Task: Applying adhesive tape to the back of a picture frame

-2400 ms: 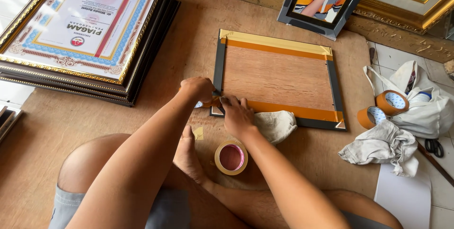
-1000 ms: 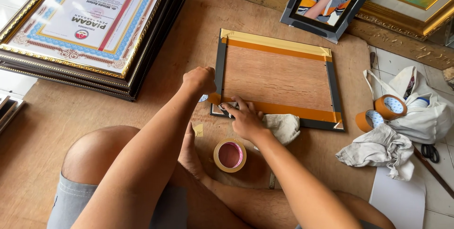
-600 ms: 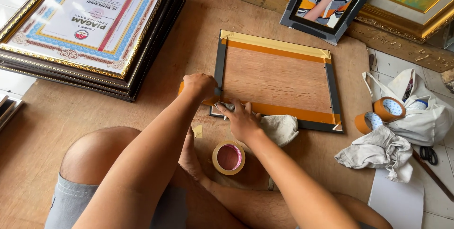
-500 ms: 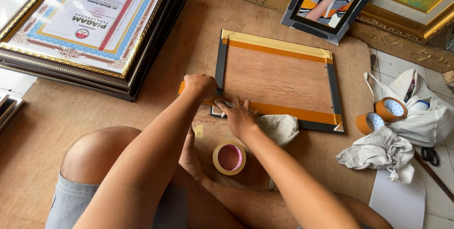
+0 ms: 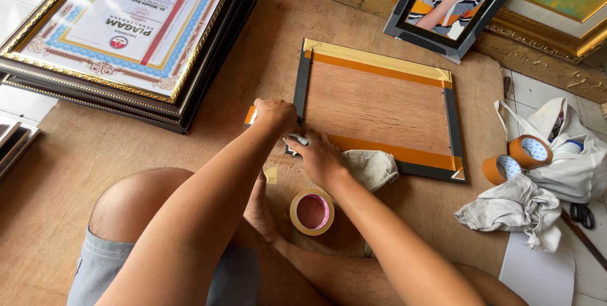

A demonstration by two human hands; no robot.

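Note:
A dark picture frame (image 5: 302,78) lies face down on the brown board, its wooden back bordered with brown tape along the top and bottom edges. My left hand (image 5: 275,116) is at the frame's lower left corner, pinching a strip of brown tape (image 5: 251,115) that sticks out to the left. My right hand (image 5: 321,159) presses on the same corner and grips a small white tool (image 5: 296,140). A grey cloth (image 5: 373,168) lies right beside that hand. A roll of tape (image 5: 312,212) sits by my bare foot.
A stack of framed certificates (image 5: 126,40) lies at the upper left. A framed portrait (image 5: 455,2) and a gilt frame (image 5: 569,15) lean at the top right. Two tape rolls (image 5: 515,157), a white bag (image 5: 563,160), a crumpled rag (image 5: 515,208) and scissors (image 5: 582,214) lie at the right.
My left hand has drawn the tape strip a little to the left, so its end now shows past the fingers. My right hand stays on the frame's corner.

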